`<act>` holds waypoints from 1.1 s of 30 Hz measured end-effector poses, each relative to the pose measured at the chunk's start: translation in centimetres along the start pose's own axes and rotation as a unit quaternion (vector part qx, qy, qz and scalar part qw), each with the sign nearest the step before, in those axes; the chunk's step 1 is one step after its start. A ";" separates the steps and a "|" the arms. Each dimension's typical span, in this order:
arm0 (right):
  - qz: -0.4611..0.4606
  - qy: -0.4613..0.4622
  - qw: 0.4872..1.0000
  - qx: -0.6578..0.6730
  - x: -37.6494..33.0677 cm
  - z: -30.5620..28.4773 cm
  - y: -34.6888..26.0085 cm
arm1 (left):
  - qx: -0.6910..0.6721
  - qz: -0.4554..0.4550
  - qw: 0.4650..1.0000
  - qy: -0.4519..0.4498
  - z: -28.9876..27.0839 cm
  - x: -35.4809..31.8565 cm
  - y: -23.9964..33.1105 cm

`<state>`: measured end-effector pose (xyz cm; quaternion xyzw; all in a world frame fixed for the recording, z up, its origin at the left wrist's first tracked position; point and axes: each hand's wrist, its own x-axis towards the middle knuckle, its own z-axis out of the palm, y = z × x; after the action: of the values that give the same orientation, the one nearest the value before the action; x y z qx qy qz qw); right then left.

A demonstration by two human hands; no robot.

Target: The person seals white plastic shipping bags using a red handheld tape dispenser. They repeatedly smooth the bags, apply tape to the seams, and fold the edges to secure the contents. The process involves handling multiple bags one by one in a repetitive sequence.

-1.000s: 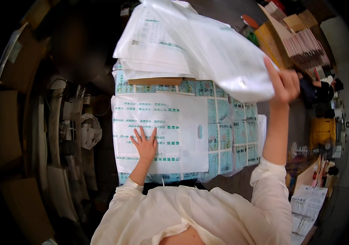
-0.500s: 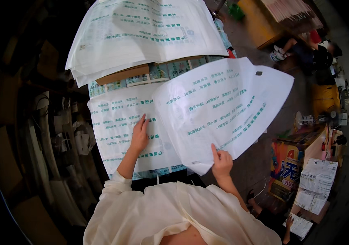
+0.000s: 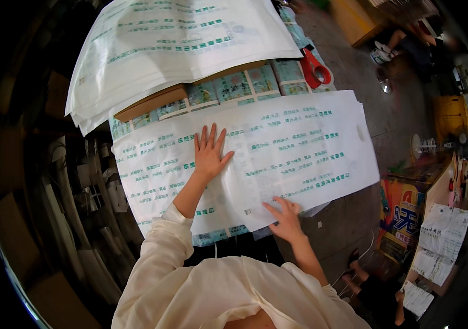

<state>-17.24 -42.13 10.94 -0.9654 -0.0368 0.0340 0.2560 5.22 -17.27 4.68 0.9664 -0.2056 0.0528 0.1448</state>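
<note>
A large white sheet (image 3: pixel 300 156) with green print and an oval cut-out at its right end lies spread out in front of me. Under its left part is another white sheet (image 3: pixel 152 181) with the same print. My left hand (image 3: pixel 210 158) rests flat on the sheets where they overlap, fingers spread. At the near edge of the right-hand sheet is my right hand (image 3: pixel 286 220), its fingers apart and gripping nothing; whether the fingertips touch the sheet I cannot tell. Beneath the sheets, strapped teal packs (image 3: pixel 233 86) show along the far edge.
Beyond lies a stack of similar white sheets (image 3: pixel 173 55) over a brown cardboard piece (image 3: pixel 152 102). A red tape dispenser (image 3: pixel 315 70) sits on the packs at the right. Cardboard and long strips (image 3: pixel 58 192) stand at left. A colourful box (image 3: pixel 404 214) and seated people are at right.
The right-hand sheet, lifted and curved before, has come down flat. My left hand has moved right and spread out on it. My right hand's pointing finger has given way to spread fingers.
</note>
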 end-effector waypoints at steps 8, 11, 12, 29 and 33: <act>0.178 -0.001 0.976 -0.127 0.8 -2.9 6.7 | -0.001 0.019 1.000 -0.006 0.4 2.9 0.7; 0.212 -0.035 0.969 -0.123 1.6 -1.8 5.7 | 0.002 0.030 1.000 0.000 0.7 3.7 1.0; 0.223 -0.038 0.966 -0.121 1.7 -1.5 5.9 | 0.000 0.029 1.000 -0.001 0.9 3.8 1.1; 0.251 -0.025 0.959 -0.128 1.3 -1.0 8.3 | -0.016 0.041 0.999 -0.002 1.6 5.1 1.9; 0.233 0.008 0.960 -0.153 1.9 -1.9 7.4 | 0.002 0.037 0.999 -0.011 1.6 4.9 2.1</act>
<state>-14.81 -49.30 8.81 -0.9751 0.1862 0.0785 0.0908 8.91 -21.41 4.52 0.9589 -0.2431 0.0478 0.1386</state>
